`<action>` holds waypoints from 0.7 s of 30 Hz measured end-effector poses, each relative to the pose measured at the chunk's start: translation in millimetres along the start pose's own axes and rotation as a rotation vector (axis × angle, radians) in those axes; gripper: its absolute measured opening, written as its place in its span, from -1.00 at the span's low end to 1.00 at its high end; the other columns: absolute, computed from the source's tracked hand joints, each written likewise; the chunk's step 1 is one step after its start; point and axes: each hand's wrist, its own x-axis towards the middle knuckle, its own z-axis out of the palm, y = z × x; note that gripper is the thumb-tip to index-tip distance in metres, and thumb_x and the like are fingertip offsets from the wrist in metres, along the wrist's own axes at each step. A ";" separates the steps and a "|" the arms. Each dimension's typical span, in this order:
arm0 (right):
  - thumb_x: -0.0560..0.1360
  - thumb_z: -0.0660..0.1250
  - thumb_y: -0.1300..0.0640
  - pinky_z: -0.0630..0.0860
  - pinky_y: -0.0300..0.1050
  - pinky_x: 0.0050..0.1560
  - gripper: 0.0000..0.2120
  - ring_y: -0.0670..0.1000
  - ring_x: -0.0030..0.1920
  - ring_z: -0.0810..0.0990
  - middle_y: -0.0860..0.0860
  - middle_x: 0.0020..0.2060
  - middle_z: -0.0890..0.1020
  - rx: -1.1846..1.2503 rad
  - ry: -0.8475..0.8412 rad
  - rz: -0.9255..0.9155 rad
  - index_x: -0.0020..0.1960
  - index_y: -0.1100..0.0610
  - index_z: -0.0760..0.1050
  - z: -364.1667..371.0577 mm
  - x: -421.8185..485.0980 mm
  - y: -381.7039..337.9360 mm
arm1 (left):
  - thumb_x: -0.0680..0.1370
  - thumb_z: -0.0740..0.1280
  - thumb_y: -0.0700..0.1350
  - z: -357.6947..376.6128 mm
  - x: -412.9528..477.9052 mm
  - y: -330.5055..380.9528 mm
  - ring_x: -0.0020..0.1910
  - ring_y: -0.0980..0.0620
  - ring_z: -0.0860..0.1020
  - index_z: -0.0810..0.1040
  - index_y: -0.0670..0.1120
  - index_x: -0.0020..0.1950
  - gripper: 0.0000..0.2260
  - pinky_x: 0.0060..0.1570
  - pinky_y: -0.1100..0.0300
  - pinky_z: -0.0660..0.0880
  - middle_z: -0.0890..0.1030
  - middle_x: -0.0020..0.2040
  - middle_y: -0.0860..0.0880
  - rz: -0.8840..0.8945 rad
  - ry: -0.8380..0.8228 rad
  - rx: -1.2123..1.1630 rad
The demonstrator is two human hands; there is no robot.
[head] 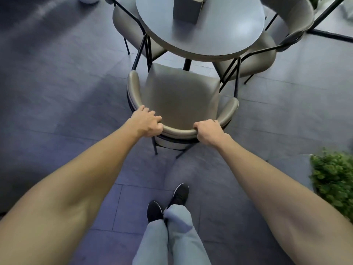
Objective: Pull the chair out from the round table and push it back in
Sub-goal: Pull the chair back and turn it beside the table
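Note:
A taupe padded chair [181, 92] with a curved backrest and thin black legs stands in front of me, its seat almost wholly clear of the round grey table [229, 35]. Only the seat's far edge reaches the table's rim. My left hand [147, 122] grips the left part of the curved backrest, fingers wrapped over its top. My right hand [209, 131] grips the right part of the same backrest in the same way. Both arms are stretched forward.
Two matching chairs flank the table: one at the left [126, 22], one at the right [282, 37]. A grey box [186, 8] stands on the tabletop. A green plant [334, 178] sits at the right. My feet [168, 203] stand on the grey tiled floor behind the chair.

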 end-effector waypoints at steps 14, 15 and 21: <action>0.53 0.17 0.21 0.29 0.15 0.33 -0.69 0.22 0.18 0.50 0.05 0.13 0.58 -0.173 0.115 0.063 0.20 0.00 0.53 26.6 -19.4 -19.7 | 0.44 0.04 0.12 18.8 -16.1 -0.5 0.20 -0.16 0.40 0.43 -0.01 0.25 -0.55 0.33 -0.03 0.21 0.49 0.19 -0.12 0.035 0.029 0.038; 0.54 0.17 0.21 0.29 0.16 0.33 -0.69 0.22 0.18 0.50 0.05 0.13 0.58 -0.174 0.112 0.064 0.21 0.00 0.53 26.9 -21.1 -20.6 | 0.45 0.03 0.11 19.3 -17.6 0.0 0.20 -0.16 0.40 0.43 -0.01 0.25 -0.55 0.33 -0.03 0.21 0.49 0.19 -0.11 0.032 0.028 0.032; 0.56 0.15 0.23 0.27 0.16 0.34 -0.69 0.23 0.19 0.50 0.06 0.14 0.58 -0.178 0.112 0.062 0.21 0.01 0.52 31.1 -31.9 -25.4 | 0.44 0.02 0.09 24.8 -28.9 5.2 0.19 -0.15 0.40 0.43 -0.01 0.24 -0.55 0.34 -0.03 0.21 0.50 0.19 -0.10 0.030 0.024 0.041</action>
